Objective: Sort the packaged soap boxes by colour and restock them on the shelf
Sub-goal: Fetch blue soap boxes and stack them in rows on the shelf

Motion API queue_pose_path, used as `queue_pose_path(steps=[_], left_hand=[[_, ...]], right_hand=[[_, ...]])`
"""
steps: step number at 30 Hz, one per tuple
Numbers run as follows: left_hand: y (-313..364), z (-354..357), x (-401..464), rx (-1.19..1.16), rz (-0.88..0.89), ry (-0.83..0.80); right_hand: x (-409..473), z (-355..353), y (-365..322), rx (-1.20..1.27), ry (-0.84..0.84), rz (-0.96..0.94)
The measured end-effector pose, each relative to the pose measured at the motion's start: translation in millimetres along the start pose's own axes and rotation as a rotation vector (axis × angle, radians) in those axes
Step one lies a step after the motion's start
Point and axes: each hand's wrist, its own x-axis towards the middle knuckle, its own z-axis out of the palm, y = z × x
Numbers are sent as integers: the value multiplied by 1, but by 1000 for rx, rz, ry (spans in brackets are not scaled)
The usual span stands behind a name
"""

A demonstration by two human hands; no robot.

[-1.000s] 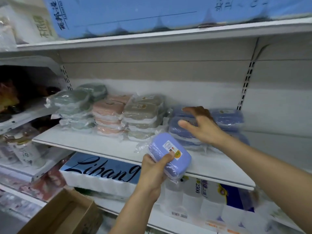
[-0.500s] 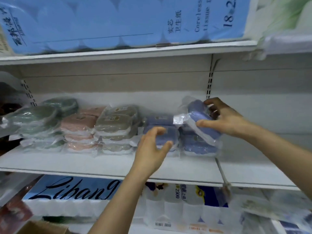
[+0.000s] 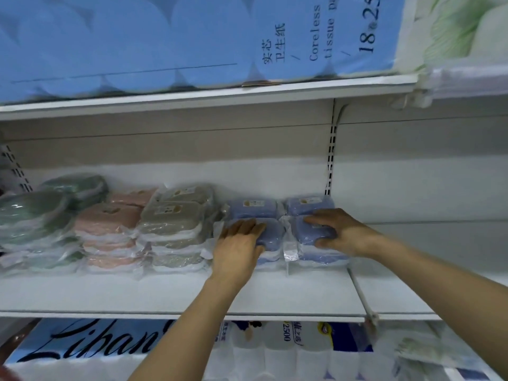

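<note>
On the white metal shelf (image 3: pixel 275 295), plastic-wrapped soap boxes stand in colour stacks along the back edge: green oval ones (image 3: pixel 35 215) at the left end, then pink rounded ones (image 3: pixel 107 221), then beige ones (image 3: pixel 173 218), and blue ones to the right — two stacks at the front, two more just behind them against the back wall. The left hand (image 3: pixel 239 248) rests on the top blue wrapped box of the front left stack (image 3: pixel 270 235), fingers straight and close together over its left part, the palm against the stack's front. The right hand (image 3: pixel 341 232) grips the top blue wrapped box of the front right stack (image 3: pixel 308 229), fingers laid over its top and the thumb curled against its front edge. A loose flap of clear wrapping (image 3: pixel 290 248) hangs between the two front stacks. Above, a large blue pack of coreless tissue (image 3: pixel 192 37) sits on the upper shelf; below the shelf's front edge lie a blue-and-white pack with black script lettering (image 3: pixel 82 345) and white tissue roll packs (image 3: pixel 288 350).
</note>
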Motion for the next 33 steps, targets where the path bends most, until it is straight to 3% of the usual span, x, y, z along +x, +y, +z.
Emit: queue_pose_path(steps=[3,6,10,13,15,19,22,26,33], left_hand=[[1,6,3,6,0,41],[1,9,2,19,0,81],[6,3,0,14,-52,-54],[22,-10,-4,21,-105,-118],[46,-21,-14,-30,-92,-63],[124,-35,-53,-258,-7,107],[193,-30,-90,-326,95,139],[305,-10,-141,-383,193,72],[499,38,-194,-360,301,-218]], right_hand=[[-3,8,1,-128,49,-19],[-7,7,-7,-378,-36,-53],[-16,-1,-15,-419,-135,8],[-32,-8,-19,-327,-26,13],[-59,-13,-17,-272,127,-7],[-156,-22,4,-276,410,-113],[-248,-30,35,-417,476,-126],[-379,-43,83,-475,475,-26],[-569,-66,184,-467,275,435]])
